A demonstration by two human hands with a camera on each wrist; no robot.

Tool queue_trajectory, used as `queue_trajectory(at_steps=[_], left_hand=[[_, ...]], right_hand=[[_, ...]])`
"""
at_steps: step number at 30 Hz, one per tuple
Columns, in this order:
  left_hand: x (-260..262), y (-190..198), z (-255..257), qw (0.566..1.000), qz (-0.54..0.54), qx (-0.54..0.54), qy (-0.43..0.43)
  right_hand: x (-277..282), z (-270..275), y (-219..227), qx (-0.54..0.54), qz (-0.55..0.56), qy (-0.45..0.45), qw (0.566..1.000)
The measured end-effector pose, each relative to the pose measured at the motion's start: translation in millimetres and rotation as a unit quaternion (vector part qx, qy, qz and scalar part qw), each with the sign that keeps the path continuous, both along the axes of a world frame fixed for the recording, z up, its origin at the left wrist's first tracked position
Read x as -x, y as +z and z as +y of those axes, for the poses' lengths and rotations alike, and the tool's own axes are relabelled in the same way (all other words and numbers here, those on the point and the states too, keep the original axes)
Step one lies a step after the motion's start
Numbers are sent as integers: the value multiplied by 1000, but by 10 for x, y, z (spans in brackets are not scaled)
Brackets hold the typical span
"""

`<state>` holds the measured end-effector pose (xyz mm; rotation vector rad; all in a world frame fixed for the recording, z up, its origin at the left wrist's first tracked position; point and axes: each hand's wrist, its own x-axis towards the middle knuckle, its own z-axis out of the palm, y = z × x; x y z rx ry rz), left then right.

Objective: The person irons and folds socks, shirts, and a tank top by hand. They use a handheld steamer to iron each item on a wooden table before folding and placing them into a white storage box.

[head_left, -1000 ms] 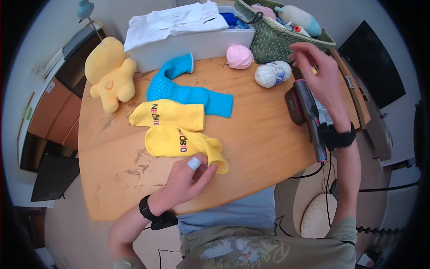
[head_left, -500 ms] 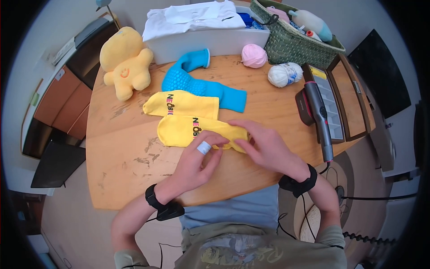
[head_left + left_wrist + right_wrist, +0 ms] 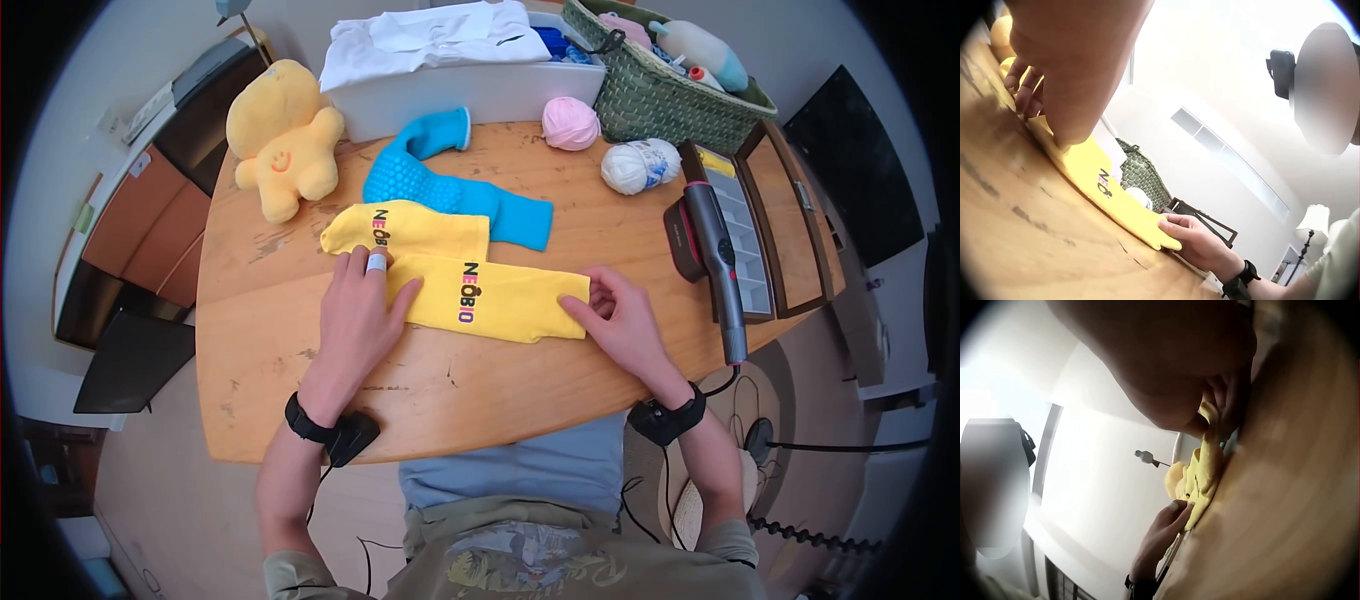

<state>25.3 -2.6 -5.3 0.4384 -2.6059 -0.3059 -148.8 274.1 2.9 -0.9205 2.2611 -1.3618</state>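
Yellow fabric makes up the lettered sock (image 3: pixel 510 300), which lies crosswise on the light wooden desk (image 3: pixel 290 375), nearer the middle than any corner. The left hand (image 3: pixel 358 325), with a pale wrap round one finger, has its grip closed on the sock's left end, fingers bent and thumb against the cloth. The right hand (image 3: pixel 628 325) pinches the right end between thumb and fingers, its grip nearly closed, so the sock stretches flat between the two hands.

A second yellow sock (image 3: pixel 440 232) lies just beyond the first, and a bright blue knobbly fabric piece (image 3: pixel 410 185) curves behind that one. Toward the desk's far left corner sits a yellow plush toy (image 3: pixel 290 160). Along the far edge stand a white plastic bin (image 3: pixel 470 105) with white cloth (image 3: pixel 430 40) on top and a green woven basket (image 3: pixel 680 110); a pink yarn ball (image 3: pixel 570 124) and a white yarn ball (image 3: pixel 628 168) rest before them. Near the right edge, a dark grey handheld tool (image 3: pixel 722 265) lies beside an open brown compartment box (image 3: pixel 740 230).
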Motion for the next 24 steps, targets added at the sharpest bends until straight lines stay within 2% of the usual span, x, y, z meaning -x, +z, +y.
queue_trajectory(at_steps=[3, 6, 9, 10, 13, 16, 19, 22, 24], left_hand=[[12, 40, -33, 996, -12, -92, -12], [15, 212, -82, 956, -14, -292, -2], [17, 172, -252, 878, 161, -446, -70], [13, 282, -235, 847, 203, -485, -79], [-21, 451, -452, 844, 259, -467, -56], [-13, 434, -767, 833, 302, -462, -34], [-154, 450, -925, 776, 229, -585, -52], [-441, 381, -1236, 879, -1, -467, -94], [-549, 443, -1215, 863, -94, -490, -84]], right_hand=[[-31, -20, 10, -34, 33, 1, 999], [-24, -10, 25, -26, 20, 14, 999], [-26, 9, 98, -12, 6, 40, 999], [-26, 8, 113, -8, 5, 50, 999], [-9, -241, 57, 150, 36, 57, 986], [6, -612, 246, 213, -33, 66, 974], [68, -827, 344, 105, -114, 165, 974], [182, -869, 366, -36, -51, 255, 965], [198, -784, 397, -125, -77, 304, 941]])
